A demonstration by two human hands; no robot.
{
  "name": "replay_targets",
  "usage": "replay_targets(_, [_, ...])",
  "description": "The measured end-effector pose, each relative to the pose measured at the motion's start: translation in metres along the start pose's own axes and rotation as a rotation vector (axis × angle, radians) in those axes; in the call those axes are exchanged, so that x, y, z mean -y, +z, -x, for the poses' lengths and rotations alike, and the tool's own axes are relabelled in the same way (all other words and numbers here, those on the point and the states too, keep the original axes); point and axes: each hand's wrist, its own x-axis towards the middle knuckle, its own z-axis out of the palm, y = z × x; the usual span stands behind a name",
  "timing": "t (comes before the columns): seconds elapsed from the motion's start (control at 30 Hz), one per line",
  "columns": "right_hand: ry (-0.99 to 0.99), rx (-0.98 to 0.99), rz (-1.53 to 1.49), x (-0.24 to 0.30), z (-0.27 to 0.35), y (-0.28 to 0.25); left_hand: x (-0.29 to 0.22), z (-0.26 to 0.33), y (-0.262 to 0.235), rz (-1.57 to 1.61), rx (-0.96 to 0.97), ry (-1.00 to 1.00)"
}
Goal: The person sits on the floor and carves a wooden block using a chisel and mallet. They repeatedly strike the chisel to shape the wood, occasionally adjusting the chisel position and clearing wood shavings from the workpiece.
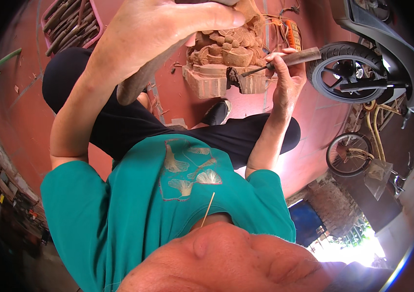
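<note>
A reddish-brown wood carving [231, 56] with dense relief stands in front of me on a stepped base, which has a dark notch [234, 78] cut into it. My right hand [290, 75] is closed round the wooden handle of a chisel [300, 57]. Its thin metal shank points left, with the tip at the notch. Across the upper left, my left hand [168, 24] wraps round a thick grey-brown wooden club [136, 82], whose rounded end slants down toward my thigh. The top of the picture cuts off part of this hand and the carving.
A pink basket [101, 22] full of long wooden-handled pieces stands at the far left. An orange power strip [292, 34] with wires lies behind my right hand. Beyond are a motorbike wheel [346, 73] and a bicycle [348, 153]. Wood chips lie on the red tiled floor [22, 117].
</note>
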Motion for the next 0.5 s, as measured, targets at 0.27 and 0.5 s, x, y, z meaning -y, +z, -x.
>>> replay_targets(0.27, [-0.006, -0.029, -0.004, -0.005, -0.005, -0.003, 0.016, 0.005, 0.006, -0.175, -0.123, 0.257])
replay_targets(0.5, [-0.012, -0.027, -0.023, -0.01, -0.006, -0.009, 0.009, 0.004, -0.002, -0.055, -0.069, 0.047])
